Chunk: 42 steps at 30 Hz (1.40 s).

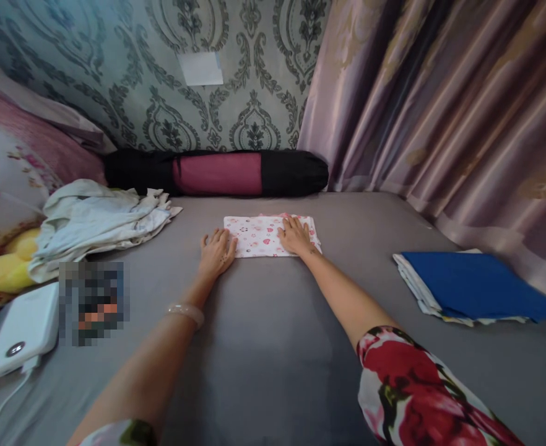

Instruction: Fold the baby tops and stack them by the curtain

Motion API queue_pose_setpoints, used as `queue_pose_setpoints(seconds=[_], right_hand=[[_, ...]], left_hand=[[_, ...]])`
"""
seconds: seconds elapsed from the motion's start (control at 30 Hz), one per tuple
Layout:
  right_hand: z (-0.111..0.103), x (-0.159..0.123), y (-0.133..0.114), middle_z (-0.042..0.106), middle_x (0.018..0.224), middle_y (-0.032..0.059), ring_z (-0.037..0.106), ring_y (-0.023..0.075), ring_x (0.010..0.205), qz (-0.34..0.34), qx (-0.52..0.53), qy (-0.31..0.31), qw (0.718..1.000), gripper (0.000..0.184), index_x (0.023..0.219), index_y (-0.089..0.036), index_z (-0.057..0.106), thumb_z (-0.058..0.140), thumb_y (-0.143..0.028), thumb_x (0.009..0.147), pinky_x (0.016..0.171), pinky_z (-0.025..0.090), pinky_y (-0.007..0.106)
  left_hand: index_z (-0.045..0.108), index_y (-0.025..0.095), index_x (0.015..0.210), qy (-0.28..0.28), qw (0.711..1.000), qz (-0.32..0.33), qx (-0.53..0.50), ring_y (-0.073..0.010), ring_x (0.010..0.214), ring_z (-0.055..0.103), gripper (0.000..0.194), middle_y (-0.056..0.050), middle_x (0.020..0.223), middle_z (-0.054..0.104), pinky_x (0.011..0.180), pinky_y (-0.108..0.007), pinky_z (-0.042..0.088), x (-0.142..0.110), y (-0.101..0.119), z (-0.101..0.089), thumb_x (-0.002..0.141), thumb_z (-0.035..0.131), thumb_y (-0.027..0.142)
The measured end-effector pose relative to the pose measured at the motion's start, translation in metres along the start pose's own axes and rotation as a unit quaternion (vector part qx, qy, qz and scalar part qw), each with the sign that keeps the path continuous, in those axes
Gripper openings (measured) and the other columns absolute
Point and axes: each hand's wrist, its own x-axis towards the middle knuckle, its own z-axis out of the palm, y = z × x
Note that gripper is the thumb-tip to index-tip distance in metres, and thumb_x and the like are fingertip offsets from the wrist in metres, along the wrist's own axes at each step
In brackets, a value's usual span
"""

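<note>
A small folded white cloth with pink print (pixel 259 235) lies flat on the grey bed sheet (pixel 273 347), near the far side. My left hand (pixel 217 251) rests flat at the cloth's left edge, fingers stretched out and touching it. My right hand (pixel 294 235) lies flat on the right half of the cloth, fingers spread, pressing it down. Neither hand grips anything. A pale bangle (pixel 187 311) sits on my left wrist.
A black and maroon roll bag (pixel 217 173) lies along the patterned wall. A heap of pale clothes (pixel 91 220) sits at the left, a white power bank (pixel 22 328) with cable near it. Folded blue and white cloths (pixel 468 288) lie at the right by the curtain (pixel 440 111).
</note>
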Motion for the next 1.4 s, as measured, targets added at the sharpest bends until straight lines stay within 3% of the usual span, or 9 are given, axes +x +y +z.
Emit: queue_pose_setpoints(seconds=[0.17,0.37,0.5,0.67,0.8,1.1,1.4], right_hand=[[-0.001,0.009,-0.011,0.039,0.152,0.0188,0.027,0.0298,0.143,-0.005,-0.001,0.044,0.999,0.057,0.143,-0.006,0.044,0.028,-0.041,0.101,0.116,0.011,0.051],[0.012,0.009,-0.010,0.034,0.155,0.0163,0.025,0.0272,0.145,-0.005,0.009,0.050,0.999,0.058,0.147,-0.007,0.037,0.025,-0.041,0.101,0.117,0.013,0.048],[0.009,0.009,-0.013,0.034,0.155,0.0169,0.025,0.0280,0.145,0.002,0.005,0.038,0.999,0.058,0.147,-0.006,0.038,0.026,-0.039,0.101,0.117,0.014,0.050],[0.004,0.006,-0.042,0.033,0.156,0.0136,0.020,0.0276,0.147,-0.020,0.013,0.055,0.998,0.057,0.147,-0.010,0.040,0.023,-0.040,0.102,0.118,0.009,0.051],[0.010,0.002,-0.063,0.030,0.158,0.0121,0.020,0.0283,0.147,-0.036,0.033,0.028,0.998,0.060,0.149,-0.013,0.037,0.022,-0.046,0.101,0.117,0.012,0.053],[0.011,0.001,-0.064,0.025,0.160,0.0118,0.018,0.0293,0.147,-0.026,0.032,-0.001,0.999,0.059,0.150,-0.014,0.035,0.023,-0.044,0.101,0.116,0.013,0.056],[0.015,0.004,-0.097,0.027,0.159,0.0137,0.016,0.0279,0.148,-0.036,0.058,0.016,0.998,0.059,0.150,-0.012,0.035,0.024,-0.043,0.102,0.117,0.009,0.052]], left_hand=[[0.056,0.017,0.127,0.020,1.000,-0.002,0.001,-0.0262,0.134,0.046,0.045,-0.015,0.135,0.059,0.113,-0.048,0.025,0.000,0.003,-0.004,0.097,0.029,0.037],[0.056,0.017,0.126,0.001,1.000,-0.006,0.015,-0.0257,0.132,0.047,0.042,-0.015,0.134,0.060,0.111,-0.049,0.028,0.001,0.000,-0.002,0.096,0.029,0.028],[0.056,0.018,0.125,0.005,1.000,-0.002,0.015,-0.0255,0.131,0.047,0.040,-0.014,0.132,0.061,0.110,-0.048,0.029,0.001,-0.002,0.001,0.093,0.033,0.023],[0.058,0.017,0.121,0.013,1.000,0.004,0.013,-0.0264,0.129,0.050,0.038,-0.015,0.130,0.062,0.108,-0.048,0.031,0.001,-0.002,0.001,0.093,0.033,0.023],[0.059,0.018,0.119,0.009,1.000,0.005,0.017,-0.0264,0.127,0.051,0.036,-0.015,0.129,0.062,0.107,-0.048,0.032,0.001,0.000,-0.002,0.093,0.034,0.024],[0.058,0.015,0.118,0.015,1.000,-0.007,0.004,-0.0280,0.123,0.052,0.035,-0.016,0.126,0.063,0.106,-0.048,0.032,0.001,0.002,-0.003,0.094,0.035,0.024],[0.059,0.015,0.116,0.033,0.999,-0.006,0.010,-0.0287,0.120,0.054,0.033,-0.017,0.121,0.065,0.103,-0.048,0.033,0.002,0.000,0.000,0.094,0.036,0.023]])
